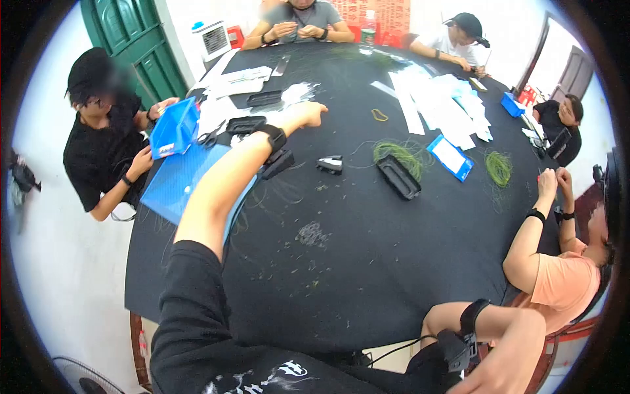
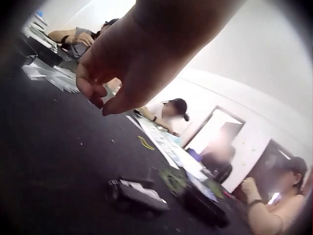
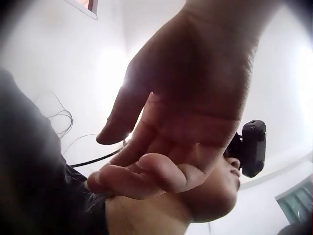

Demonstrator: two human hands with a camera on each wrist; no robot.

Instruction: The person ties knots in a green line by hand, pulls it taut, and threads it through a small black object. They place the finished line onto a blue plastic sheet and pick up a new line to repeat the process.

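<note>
Stretched across the black table, my left hand holds nothing visible, near white papers and plastic sleeves. In the left wrist view its fingers bend loosely, and a stapler lies on the table below the hand. The same stapler is right of my left wrist in the head view. My right hand is off the table at lower right. The right wrist view shows this hand with loosely curled fingers and nothing visible in them, in front of a neck and chin.
Black trays, green string bundles, a blue packet and a yellow loop lie on the table. Scissors rest at left. Several people sit or stand around; one at left holds a blue bin.
</note>
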